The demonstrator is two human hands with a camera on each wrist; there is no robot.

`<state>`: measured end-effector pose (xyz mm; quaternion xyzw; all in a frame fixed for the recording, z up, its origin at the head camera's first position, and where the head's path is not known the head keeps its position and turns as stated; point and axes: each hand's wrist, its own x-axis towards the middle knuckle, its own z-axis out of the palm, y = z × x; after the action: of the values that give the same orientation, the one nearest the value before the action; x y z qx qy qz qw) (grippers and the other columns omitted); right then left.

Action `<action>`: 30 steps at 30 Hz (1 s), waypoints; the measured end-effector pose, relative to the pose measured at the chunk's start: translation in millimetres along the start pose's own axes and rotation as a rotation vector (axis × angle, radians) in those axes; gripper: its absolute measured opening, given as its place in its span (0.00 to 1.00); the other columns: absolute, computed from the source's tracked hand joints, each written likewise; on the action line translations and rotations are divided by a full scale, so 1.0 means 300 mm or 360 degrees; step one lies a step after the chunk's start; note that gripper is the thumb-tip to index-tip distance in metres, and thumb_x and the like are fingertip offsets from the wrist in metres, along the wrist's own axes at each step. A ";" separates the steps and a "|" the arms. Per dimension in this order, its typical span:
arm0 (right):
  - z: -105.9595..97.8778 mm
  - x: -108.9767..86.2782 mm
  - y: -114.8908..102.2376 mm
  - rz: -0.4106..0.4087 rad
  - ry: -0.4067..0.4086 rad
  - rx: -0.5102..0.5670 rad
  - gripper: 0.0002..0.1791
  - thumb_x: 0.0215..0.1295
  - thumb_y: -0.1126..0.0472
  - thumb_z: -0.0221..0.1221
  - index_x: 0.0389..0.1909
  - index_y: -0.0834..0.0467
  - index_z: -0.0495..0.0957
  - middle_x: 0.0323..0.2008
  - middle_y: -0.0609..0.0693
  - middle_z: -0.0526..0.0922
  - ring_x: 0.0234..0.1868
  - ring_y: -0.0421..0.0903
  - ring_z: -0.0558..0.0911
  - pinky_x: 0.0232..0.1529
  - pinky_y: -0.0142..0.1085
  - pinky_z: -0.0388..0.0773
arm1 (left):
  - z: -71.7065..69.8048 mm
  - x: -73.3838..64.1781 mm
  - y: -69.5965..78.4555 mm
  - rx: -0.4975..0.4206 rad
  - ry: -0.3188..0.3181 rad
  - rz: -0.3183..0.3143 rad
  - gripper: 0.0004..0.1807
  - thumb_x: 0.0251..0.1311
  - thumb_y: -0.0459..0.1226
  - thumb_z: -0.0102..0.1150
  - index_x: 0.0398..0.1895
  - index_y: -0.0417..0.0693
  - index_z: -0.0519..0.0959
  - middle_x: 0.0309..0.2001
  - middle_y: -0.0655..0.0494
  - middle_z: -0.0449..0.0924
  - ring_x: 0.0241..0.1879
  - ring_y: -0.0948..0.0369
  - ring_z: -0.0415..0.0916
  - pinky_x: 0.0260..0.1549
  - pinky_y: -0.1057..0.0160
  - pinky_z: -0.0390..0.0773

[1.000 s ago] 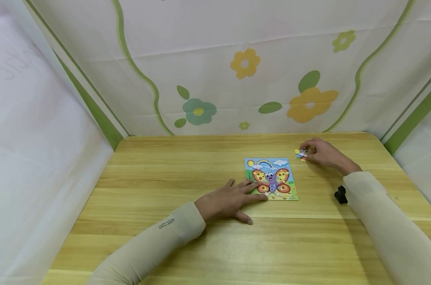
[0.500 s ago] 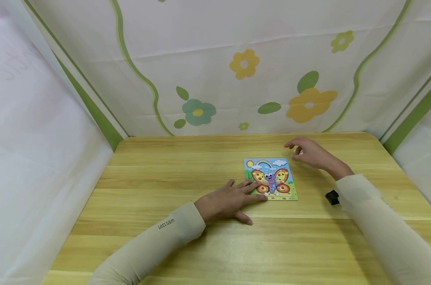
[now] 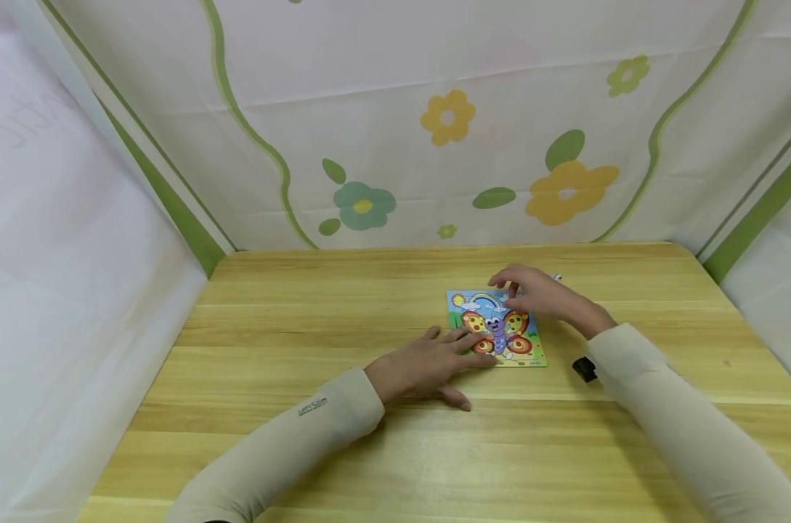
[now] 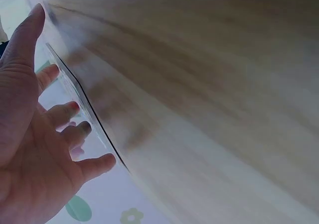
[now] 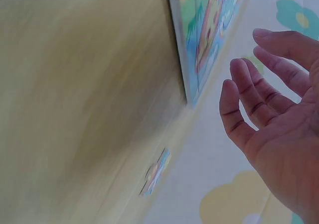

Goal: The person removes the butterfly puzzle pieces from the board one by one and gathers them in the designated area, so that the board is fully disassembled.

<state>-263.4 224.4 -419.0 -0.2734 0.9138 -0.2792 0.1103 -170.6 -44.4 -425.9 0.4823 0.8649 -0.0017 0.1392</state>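
A square jigsaw puzzle [image 3: 500, 327] with a butterfly picture lies flat on the table, its sun and rainbow along the far side. Fingers spread, my left hand [image 3: 428, 367] rests at the puzzle's near left corner, with two fingertips over the picture. My right hand [image 3: 540, 292] hovers at the far right corner of the puzzle; its fingers are loosely bent, and in the right wrist view nothing shows between them. Small colourful puzzle pieces [image 5: 156, 172] lie on the table beside the board, mostly hidden behind the right hand in the head view.
The wooden table [image 3: 303, 312] reaches back to a white curtain [image 3: 395, 87] printed with flowers, and another white curtain [image 3: 81, 276] hangs at the left. A black wrist camera [image 3: 585, 369] sits under the right sleeve.
My right hand has let go of the small puzzle pieces right of the board and moved left to the puzzle's far right corner. My left hand has shifted very slightly right.
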 end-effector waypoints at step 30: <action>0.067 0.048 -0.021 0.0034 -0.0098 -0.0114 0.23 0.64 0.70 0.65 0.62 0.64 0.80 0.50 0.60 0.80 0.50 0.55 0.80 0.52 0.54 0.80 | 0.020 0.025 -0.003 -0.0079 -0.0015 -0.0010 0.46 0.68 0.66 0.55 0.85 0.70 0.53 0.87 0.55 0.43 0.86 0.52 0.43 0.80 0.47 0.58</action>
<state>-265.5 202.9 -432.5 -0.2758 0.9223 -0.2364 0.1315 -173.8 -39.4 -433.8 0.4760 0.8655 0.0170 0.1551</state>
